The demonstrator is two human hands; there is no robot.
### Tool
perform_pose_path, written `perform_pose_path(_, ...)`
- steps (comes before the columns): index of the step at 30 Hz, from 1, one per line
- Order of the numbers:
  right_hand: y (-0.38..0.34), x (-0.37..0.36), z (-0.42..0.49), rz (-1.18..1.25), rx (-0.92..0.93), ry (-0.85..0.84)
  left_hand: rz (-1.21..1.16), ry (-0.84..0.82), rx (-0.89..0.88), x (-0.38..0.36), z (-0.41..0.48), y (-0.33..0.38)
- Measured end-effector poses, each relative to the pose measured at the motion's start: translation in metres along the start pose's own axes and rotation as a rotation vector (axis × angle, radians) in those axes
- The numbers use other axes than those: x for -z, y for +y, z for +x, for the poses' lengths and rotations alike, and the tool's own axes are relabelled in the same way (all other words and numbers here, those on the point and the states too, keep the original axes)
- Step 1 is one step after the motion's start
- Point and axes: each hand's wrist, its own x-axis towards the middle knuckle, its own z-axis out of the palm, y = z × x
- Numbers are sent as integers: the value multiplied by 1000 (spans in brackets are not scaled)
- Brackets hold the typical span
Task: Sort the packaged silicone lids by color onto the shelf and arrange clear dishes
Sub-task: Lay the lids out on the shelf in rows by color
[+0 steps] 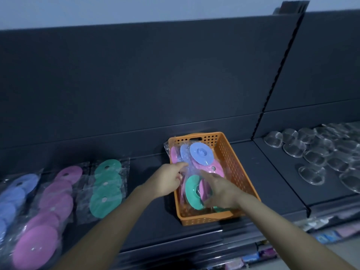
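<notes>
An orange basket [231,160] stands on the dark shelf [148,201] and holds packaged silicone lids: a blue lid [200,153] at the back, pink ones under it, a green lid [191,191] at the front. My left hand [167,179] pinches the clear wrapping at the basket's left rim. My right hand [220,189] reaches into the basket, fingers spread over the green and pink lids. On the shelf's left lie three sorted rows: blue lids [17,191], pink lids [48,211], green lids [106,190].
Several clear dishes [315,154] lie loose on the neighbouring shelf section to the right, past a slotted upright post [272,90]. A dark back panel rises behind. Lower shelves with packaged goods [321,234] show at bottom right.
</notes>
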Motion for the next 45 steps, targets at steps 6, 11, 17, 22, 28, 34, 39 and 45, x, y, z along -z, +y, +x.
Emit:
perform_pose_path(6,14,20,-11,222,-195,218,-69,172,-106,-2,8,-4)
perform_pose_path(11,6,17,-15,328,-179,-49,-65,172,-136,1,9,1)
perform_pose_path(17,-12,-18,-3,13,-186,-57,-199,269,25,-11,11,-1)
perform_pose_path(22,-10,-16,-3,-1,-123,130,-382,416,121,-12,10,1)
perform_pose_path(28,-15,-22,1,-9,-149,56,-542,508,248,-17,13,0)
perform_pose_path(34,-18,-23,2,-101,-71,218,-590,498,250,-14,12,-4)
perform_pose_path(39,-3,-6,-4,85,-113,353,-420,585,193,-14,2,-11)
perform_pose_path(45,16,21,-12,375,-214,608,-665,331,401,-26,14,-11)
